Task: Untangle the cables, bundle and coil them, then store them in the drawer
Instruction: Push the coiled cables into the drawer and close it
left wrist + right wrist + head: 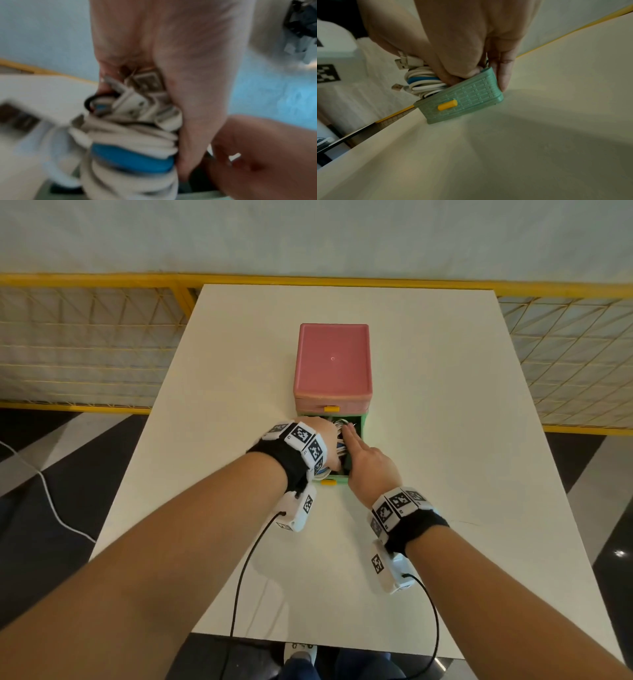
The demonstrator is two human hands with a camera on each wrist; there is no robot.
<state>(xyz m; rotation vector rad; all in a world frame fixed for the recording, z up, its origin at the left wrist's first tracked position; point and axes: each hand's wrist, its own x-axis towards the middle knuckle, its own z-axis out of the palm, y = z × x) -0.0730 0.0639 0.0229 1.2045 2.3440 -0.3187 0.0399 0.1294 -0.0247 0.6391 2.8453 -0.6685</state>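
Observation:
A pink drawer box [332, 361] stands mid-table with its green bottom drawer [365, 433] pulled out toward me. My left hand [322, 436] reaches into the drawer and grips a coiled bundle of white cables [130, 135] bound by a blue band [130, 158], with USB plugs sticking out on top. In the right wrist view the cable bundle [423, 82] sits partly inside the green drawer [467, 94]. My right hand [363, 455] lies over the drawer's right side with straight fingers; some touch the cables, and others run down outside the wall.
The drawer's yellow handle [328, 482] faces me; the pink drawer above it is closed. The white table [445, 405] ends near my body. A yellow mesh fence [85, 344] runs behind and beside it. Black wrist-camera leads hang off the near edge.

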